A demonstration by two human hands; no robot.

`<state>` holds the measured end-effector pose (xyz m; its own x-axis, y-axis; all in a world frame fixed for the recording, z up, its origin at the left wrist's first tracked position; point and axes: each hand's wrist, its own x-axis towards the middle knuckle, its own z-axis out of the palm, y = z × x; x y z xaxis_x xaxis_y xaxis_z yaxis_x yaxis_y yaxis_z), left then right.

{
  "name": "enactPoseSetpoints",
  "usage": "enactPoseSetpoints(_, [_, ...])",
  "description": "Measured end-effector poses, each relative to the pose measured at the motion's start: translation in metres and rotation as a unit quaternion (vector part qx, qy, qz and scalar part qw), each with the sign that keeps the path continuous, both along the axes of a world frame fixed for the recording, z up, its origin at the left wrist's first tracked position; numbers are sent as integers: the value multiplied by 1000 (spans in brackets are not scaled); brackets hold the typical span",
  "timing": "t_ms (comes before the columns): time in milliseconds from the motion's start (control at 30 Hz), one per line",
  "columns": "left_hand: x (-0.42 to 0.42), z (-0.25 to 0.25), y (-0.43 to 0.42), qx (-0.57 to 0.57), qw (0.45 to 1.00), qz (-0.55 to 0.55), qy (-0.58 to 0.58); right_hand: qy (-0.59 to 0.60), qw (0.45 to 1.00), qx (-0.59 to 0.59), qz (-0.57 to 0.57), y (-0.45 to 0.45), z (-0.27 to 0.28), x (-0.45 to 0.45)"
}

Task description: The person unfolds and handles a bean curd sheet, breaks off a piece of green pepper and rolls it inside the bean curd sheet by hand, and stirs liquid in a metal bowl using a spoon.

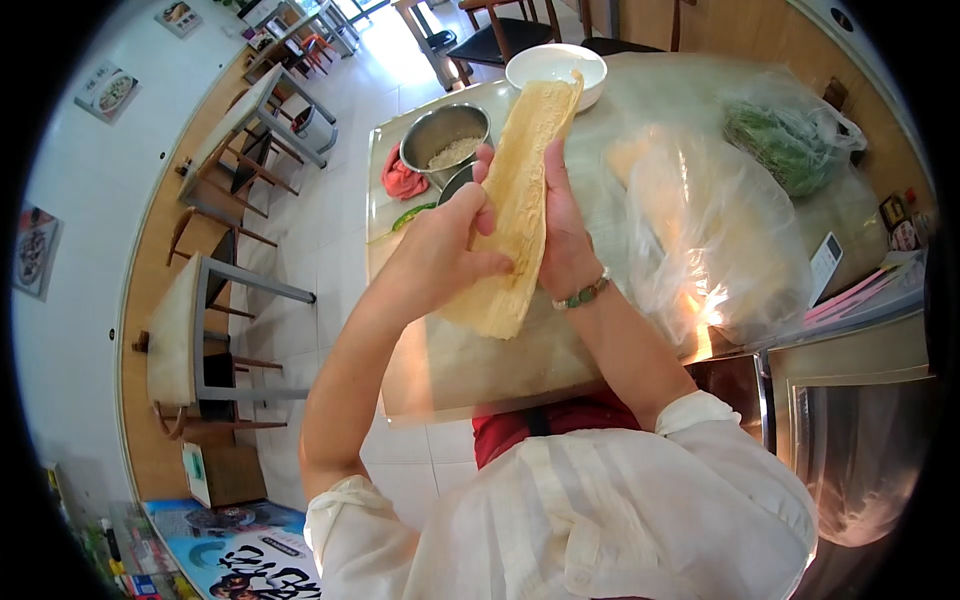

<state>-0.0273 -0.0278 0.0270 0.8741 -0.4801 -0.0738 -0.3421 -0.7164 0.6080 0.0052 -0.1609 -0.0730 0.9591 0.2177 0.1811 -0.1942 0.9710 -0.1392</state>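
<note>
A long, wrinkled, pale-yellow sheet that looks like tofu skin (pixel 527 170) is held up at a slant over the table. My left hand (pixel 445 245) grips its left edge, fingers bent and thumb lying on the lower part. Along the right edge my right hand (pixel 568 215), with a beaded bracelet on the wrist, supports the sheet; most of its fingers are hidden behind it. Beyond my left hand stands a metal pot (pixel 445 130) with pale grains or bits inside. A white bowl (pixel 560 62) is just past the sheet's far end.
On the table (pixel 600 345), a large clear plastic bag (pixel 705 235) of yellowish sheets lies right, with a bag of greens (pixel 790 140) behind it. A red cloth (pixel 402 178) and green pepper (pixel 412 214) lie left. A calculator (pixel 825 262) sits near the right edge.
</note>
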Motion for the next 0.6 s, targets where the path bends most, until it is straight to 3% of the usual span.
enactPoseSetpoints(267, [-2,-3,3,-64,997,-21,-29,-30,998,49,34,2,-8,7])
enactPoseSetpoints(333, [-2,-2,5,-80,996,-25,-35,13,1000,18,-16,1,-3,4])
enactPoseSetpoints(433, [-1,-5,10,-50,998,46,-8,44,997,45,-34,-2,2,2])
enactPoseSetpoints(500, [0,-9,11,-67,993,67,68,36,998,43,-39,-3,0,3])
enactPoseSetpoints(600, [5,-11,9,23,999,2,40,25,998,34,-45,-2,-3,4])
